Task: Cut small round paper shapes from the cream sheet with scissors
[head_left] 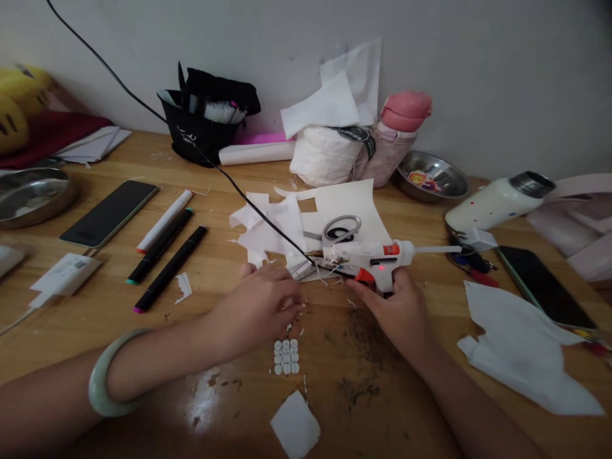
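Note:
My right hand is wrapped round the handle of a white hot glue gun. A glue stick sticks out of its back, and the nozzle points left. A small red light glows on its side. My left hand is closed just left of the nozzle, fingers bent down over the table; what they hold, if anything, is hidden. Small white round pieces lie in a tight grid below it. Nearer to me is a white paper scrap. Scissors rest on cut paper behind the gun.
Markers, a phone and a white charger lie left. At the back are a black pouch, a tissue roll and a pink bottle. A cream bottle lies right. A black cord crosses the table.

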`<state>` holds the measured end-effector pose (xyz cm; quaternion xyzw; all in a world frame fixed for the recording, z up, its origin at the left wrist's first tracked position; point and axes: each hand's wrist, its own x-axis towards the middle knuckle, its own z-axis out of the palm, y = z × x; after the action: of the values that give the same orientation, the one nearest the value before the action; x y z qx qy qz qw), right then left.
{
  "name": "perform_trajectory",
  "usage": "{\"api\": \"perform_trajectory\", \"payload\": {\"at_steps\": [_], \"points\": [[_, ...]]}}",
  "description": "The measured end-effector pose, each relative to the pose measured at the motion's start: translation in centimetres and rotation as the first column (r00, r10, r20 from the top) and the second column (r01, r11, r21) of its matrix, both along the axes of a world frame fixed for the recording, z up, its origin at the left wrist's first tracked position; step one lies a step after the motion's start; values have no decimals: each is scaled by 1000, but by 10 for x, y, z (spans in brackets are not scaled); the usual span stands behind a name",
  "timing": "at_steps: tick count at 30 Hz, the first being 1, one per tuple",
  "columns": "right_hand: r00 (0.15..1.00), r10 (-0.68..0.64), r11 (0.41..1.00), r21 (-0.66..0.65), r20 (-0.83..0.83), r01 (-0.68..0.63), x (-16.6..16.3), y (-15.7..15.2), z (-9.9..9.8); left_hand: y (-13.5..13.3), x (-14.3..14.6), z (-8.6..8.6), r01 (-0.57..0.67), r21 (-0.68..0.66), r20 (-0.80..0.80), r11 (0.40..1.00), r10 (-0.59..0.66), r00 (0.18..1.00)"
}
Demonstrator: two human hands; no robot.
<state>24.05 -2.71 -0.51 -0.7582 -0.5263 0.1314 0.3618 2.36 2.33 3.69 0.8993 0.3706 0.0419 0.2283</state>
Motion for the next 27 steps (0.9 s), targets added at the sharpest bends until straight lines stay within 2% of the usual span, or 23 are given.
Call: {"api": "perform_trajectory", "payload": {"at_steps": [2, 8, 13, 17, 23, 27], "points": [[1000, 18, 1000, 24, 14, -19, 0, 0, 0, -2, -1, -4, 43, 6, -66, 999, -42, 997], [1000, -16, 999, 29, 22, 15, 1, 0, -2, -9, 1, -8, 70, 73, -148, 995, -59, 987], [999, -16, 1000, 8, 28, 16, 1, 0, 0, -8, 0, -9, 107, 153, -169, 982, -81, 982], [1000, -2, 1000, 18, -10, 2, 1, 2, 1, -2, -7, -10, 116, 155, -181, 981, -87, 980], [999, 20, 998, 52, -51, -18, 1, 2, 1, 20, -37, -6, -3, 288, -285, 958, 89, 954], [1000, -8, 999, 38, 11, 7, 0, 0, 3, 18, -53, -1, -70, 396, -282, 916, 194, 940]]}}
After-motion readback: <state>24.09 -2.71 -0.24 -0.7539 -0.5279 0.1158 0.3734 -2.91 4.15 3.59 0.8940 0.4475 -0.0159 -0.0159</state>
